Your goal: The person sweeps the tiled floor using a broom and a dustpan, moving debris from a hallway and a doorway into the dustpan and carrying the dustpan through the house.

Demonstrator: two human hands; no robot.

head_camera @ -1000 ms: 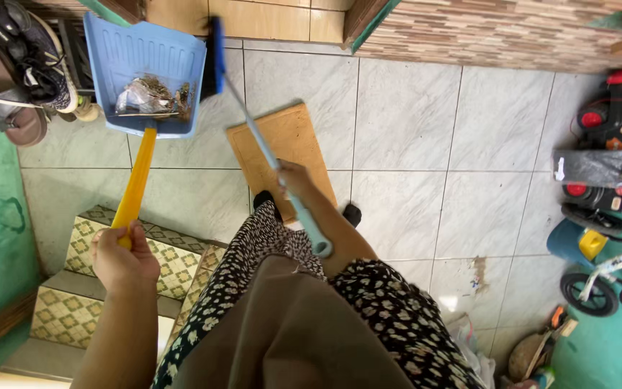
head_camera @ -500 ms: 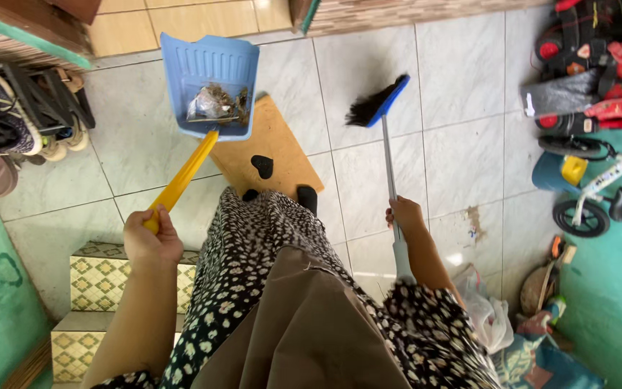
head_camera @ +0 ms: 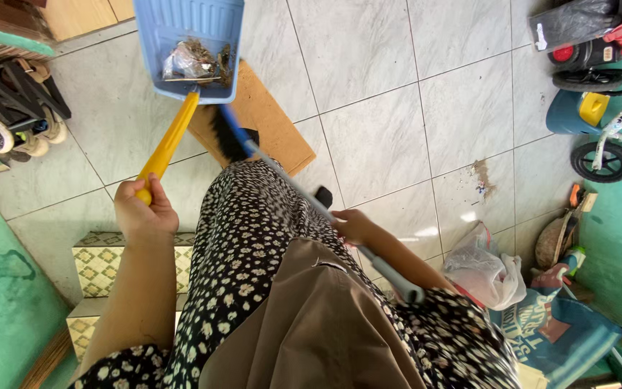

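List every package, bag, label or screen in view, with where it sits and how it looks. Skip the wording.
Plastic bag: on the tiled floor at lower right, crumpled, translucent white.
Printed bag: just right of the plastic bag, by the teal wall, flat, blue with white lettering and red patches.
Label: small white sticker on a dark grey sack at top right.
No screens or signs in view.

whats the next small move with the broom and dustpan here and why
Probably keep the blue dustpan level and tilted back. It already holds debris, and the left hand grips only the end of its yellow handle. The right hand could swing the broom towards the dirt patch on the tiles.
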